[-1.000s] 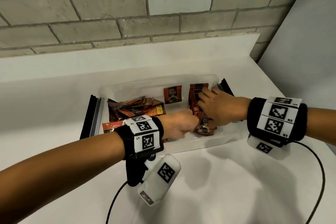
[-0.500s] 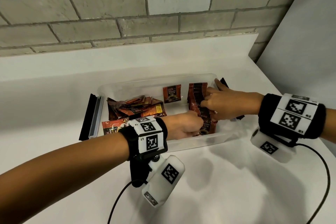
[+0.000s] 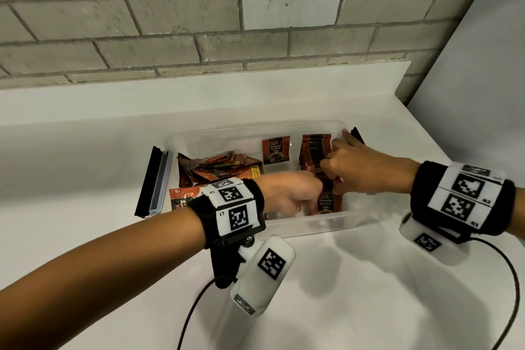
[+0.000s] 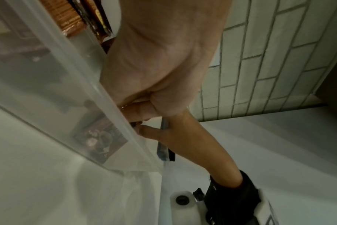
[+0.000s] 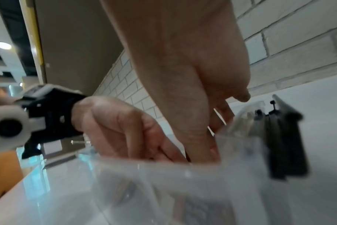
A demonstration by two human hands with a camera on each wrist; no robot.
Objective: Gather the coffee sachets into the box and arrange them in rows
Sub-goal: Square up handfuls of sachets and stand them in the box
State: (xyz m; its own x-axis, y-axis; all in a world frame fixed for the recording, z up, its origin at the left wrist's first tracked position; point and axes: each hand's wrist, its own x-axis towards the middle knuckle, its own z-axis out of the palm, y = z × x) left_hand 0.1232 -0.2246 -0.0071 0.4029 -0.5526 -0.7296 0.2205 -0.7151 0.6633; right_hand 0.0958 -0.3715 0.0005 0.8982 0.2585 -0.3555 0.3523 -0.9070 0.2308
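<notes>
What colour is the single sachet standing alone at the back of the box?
Reddish-brown with a dark label: the lone sachet, clearest in the head view.

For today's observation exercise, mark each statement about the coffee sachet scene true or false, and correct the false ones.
1. Both hands reach into the clear box. True.
2. The loose pile of sachets lies at the box's right end. False: it lies at the left end.
3. One single sachet stands apart near the far wall. True.
4. The right hand rests on the counter outside the box. False: it is at the row of sachets.
</notes>
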